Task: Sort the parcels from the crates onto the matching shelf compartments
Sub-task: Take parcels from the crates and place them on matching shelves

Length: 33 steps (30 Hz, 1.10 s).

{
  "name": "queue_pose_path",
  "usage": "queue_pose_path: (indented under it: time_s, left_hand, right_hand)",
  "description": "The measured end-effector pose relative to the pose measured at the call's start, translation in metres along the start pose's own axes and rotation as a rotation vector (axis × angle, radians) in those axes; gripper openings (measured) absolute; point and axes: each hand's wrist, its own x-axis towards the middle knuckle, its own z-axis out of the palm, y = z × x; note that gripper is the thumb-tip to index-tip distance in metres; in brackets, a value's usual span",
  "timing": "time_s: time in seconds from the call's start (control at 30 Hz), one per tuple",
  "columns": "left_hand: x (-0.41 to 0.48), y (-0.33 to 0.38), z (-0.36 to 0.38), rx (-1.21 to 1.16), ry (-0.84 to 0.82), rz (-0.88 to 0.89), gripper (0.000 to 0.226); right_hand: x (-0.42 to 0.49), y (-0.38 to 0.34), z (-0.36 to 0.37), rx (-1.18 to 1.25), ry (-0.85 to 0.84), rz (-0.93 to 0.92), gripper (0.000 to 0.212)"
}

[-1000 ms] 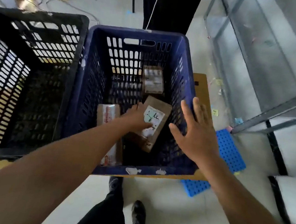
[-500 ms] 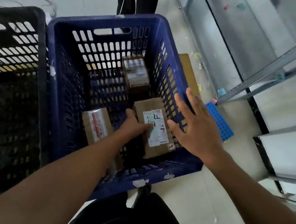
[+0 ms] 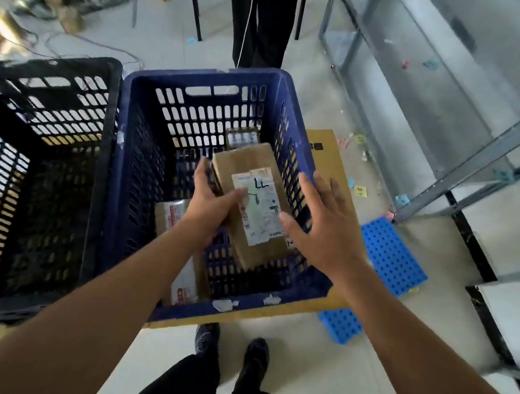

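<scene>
A brown cardboard parcel with a white label marked "LL" is lifted inside the blue crate. My left hand grips its left edge, thumb across the label. My right hand hovers open by the parcel's right side, fingers spread, thumb close to the label. A taped parcel with red print lies at the crate's bottom left, partly hidden by my left arm. Another small parcel leans against the far wall behind the lifted one.
A black crate stands left of the blue one. Both rest on flat cardboard. Blue perforated panels lie on the floor to the right. A metal shelf frame rises at right. A person's dark legs stand behind the crates.
My left hand has raised the "LL" parcel off the crate bottom and tilted it up. My right hand has closed in on its right side.
</scene>
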Motion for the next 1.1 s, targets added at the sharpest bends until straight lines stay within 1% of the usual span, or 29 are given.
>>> queue_pose_path:
  time_s: [0.1, 0.17, 0.23, 0.3, 0.4, 0.43, 0.5, 0.57, 0.6, 0.63, 0.7, 0.77, 0.8, 0.87, 0.97, 1.0, 1.07, 1.1]
  left_hand:
    - [-0.026, 0.023, -0.013, -0.191, -0.011, 0.065, 0.107]
    - [-0.041, 0.037, -0.019, -0.286, -0.036, 0.078, 0.109]
    - [-0.057, 0.046, -0.023, -0.343, -0.047, 0.096, 0.104]
    - [-0.071, 0.052, -0.023, -0.369, -0.078, 0.135, 0.093]
    - [-0.091, 0.051, -0.02, -0.411, -0.167, 0.175, 0.079]
    - [-0.097, 0.051, -0.02, -0.423, -0.198, 0.178, 0.077]
    - [-0.107, 0.048, -0.025, -0.437, -0.254, 0.168, 0.078]
    - [-0.114, 0.045, -0.038, -0.428, -0.315, 0.14, 0.076]
    - [-0.115, 0.043, -0.047, -0.396, -0.353, 0.131, 0.074]
    - [-0.116, 0.042, -0.057, -0.339, -0.392, 0.137, 0.07]
    - [-0.118, 0.039, -0.08, -0.215, -0.449, 0.166, 0.065]
    - [-0.124, 0.039, -0.103, -0.152, -0.492, 0.196, 0.07]
    - [-0.127, 0.04, -0.111, -0.121, -0.506, 0.227, 0.075]
    - [-0.134, 0.046, -0.126, -0.042, -0.543, 0.336, 0.077]
    - [-0.139, 0.065, -0.139, 0.112, -0.68, 0.504, 0.062]
    - [-0.14, 0.073, -0.141, 0.203, -0.747, 0.552, 0.062]
    - [-0.143, 0.085, -0.14, 0.463, -0.894, 0.639, 0.068]
    - [-0.148, 0.089, -0.137, 0.574, -0.987, 0.636, 0.073]
  right_hand:
    - [-0.011, -0.008, -0.009, 0.088, 0.075, 0.017, 0.079]
    - [-0.023, -0.017, -0.015, 0.241, 0.154, 0.067, 0.081]
    - [-0.038, -0.028, -0.019, 0.401, 0.261, 0.106, 0.079]
    - [-0.054, -0.043, -0.023, 0.532, 0.31, 0.14, 0.066]
    - [-0.075, -0.068, -0.029, 0.725, 0.319, 0.212, 0.031]
    - [-0.082, -0.077, -0.031, 0.773, 0.332, 0.222, 0.029]
    - [-0.098, -0.094, -0.033, 0.857, 0.369, 0.243, 0.037]
    - [-0.114, -0.11, -0.034, 0.903, 0.421, 0.296, 0.051]
    - [-0.122, -0.117, -0.034, 0.922, 0.451, 0.325, 0.058]
    - [-0.129, -0.123, -0.034, 0.94, 0.49, 0.355, 0.059]
    - [-0.143, -0.133, -0.034, 0.97, 0.569, 0.404, 0.052]
    - [-0.159, -0.141, -0.038, 0.945, 0.619, 0.448, 0.055]
    - [-0.166, -0.143, -0.041, 0.932, 0.616, 0.459, 0.059]
    - [-0.18, -0.147, -0.049, 0.891, 0.586, 0.462, 0.064]
    - [-0.203, -0.153, -0.063, 0.817, 0.484, 0.433, 0.064]
    - [-0.209, -0.156, -0.068, 0.805, 0.437, 0.415, 0.061]
    - [-0.219, -0.16, -0.075, 0.805, 0.353, 0.389, 0.05]
    - [-0.223, -0.162, -0.077, 0.805, 0.325, 0.386, 0.045]
